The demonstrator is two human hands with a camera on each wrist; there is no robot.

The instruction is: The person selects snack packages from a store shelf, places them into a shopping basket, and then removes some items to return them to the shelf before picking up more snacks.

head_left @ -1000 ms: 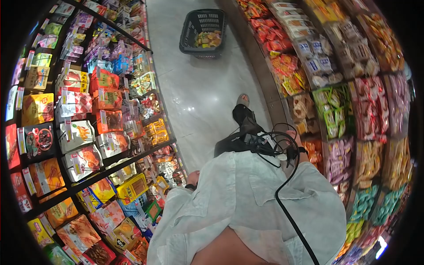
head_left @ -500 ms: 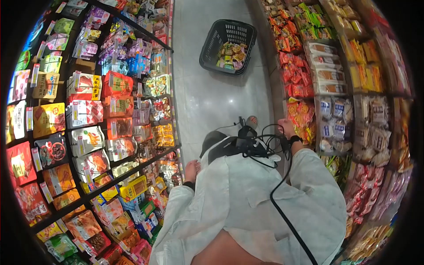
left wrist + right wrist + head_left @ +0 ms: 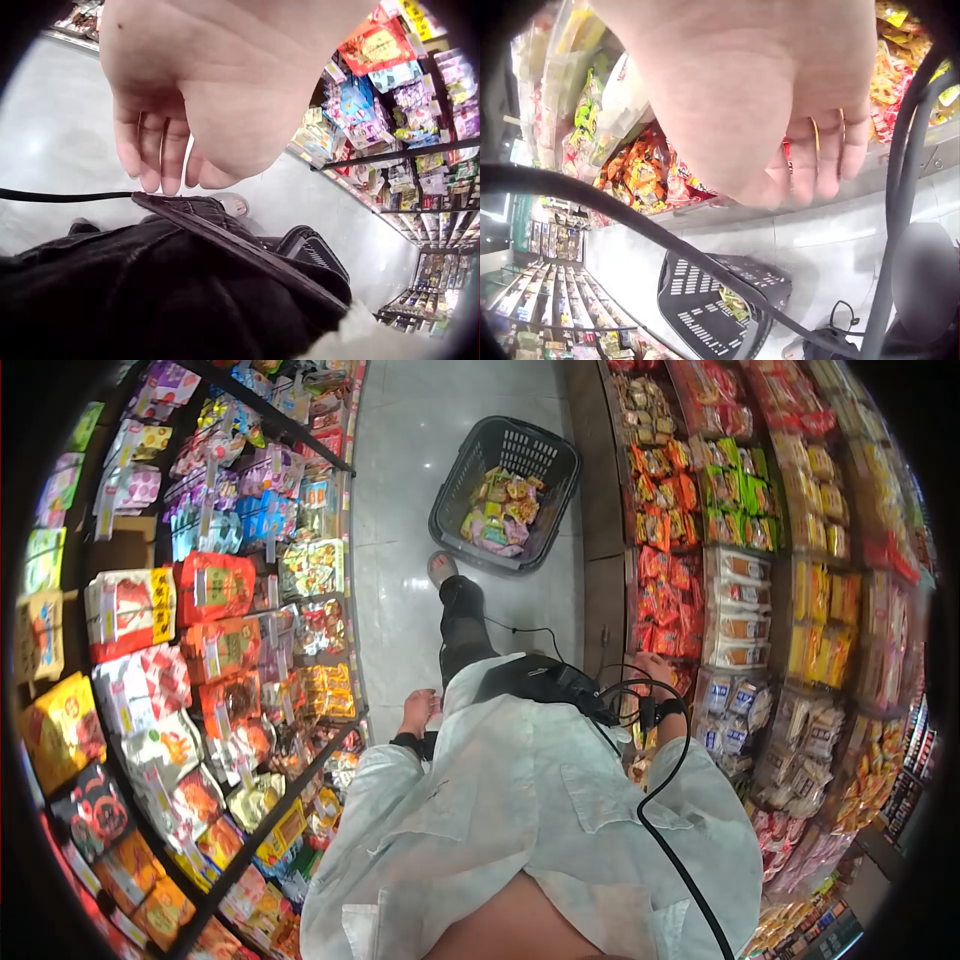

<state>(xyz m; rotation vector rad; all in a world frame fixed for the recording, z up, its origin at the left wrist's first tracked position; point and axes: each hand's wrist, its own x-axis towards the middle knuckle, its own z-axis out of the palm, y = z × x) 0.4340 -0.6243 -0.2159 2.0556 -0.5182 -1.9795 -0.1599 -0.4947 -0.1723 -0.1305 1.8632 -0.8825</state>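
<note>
A dark shopping basket (image 3: 505, 495) with several colourful packets (image 3: 503, 510) inside stands on the floor ahead of the person. The left hand (image 3: 420, 710) hangs beside the shirt, holding nothing. Its fingers droop loosely above the dark trousers in the left wrist view (image 3: 202, 90). On the other side, the right hand (image 3: 655, 670) hangs by the edge of the right shelf, with loose, slightly bent fingers and nothing held. Bins of wrapped snacks lie behind that hand (image 3: 765, 97) in the right wrist view.
Racks of hanging snack bags (image 3: 220, 645) line the left side. Bins of small packets (image 3: 740, 610) line the right. Grey floor (image 3: 390, 560) runs between them, with one sandalled foot (image 3: 441, 567) near the basket. A black cable (image 3: 665, 780) loops beside the right hand.
The basket appears nearer and lower in the head view. The shelves have shifted, and a foot has come forward on the left side, close to the basket. Both hands still hang at the sides.
</note>
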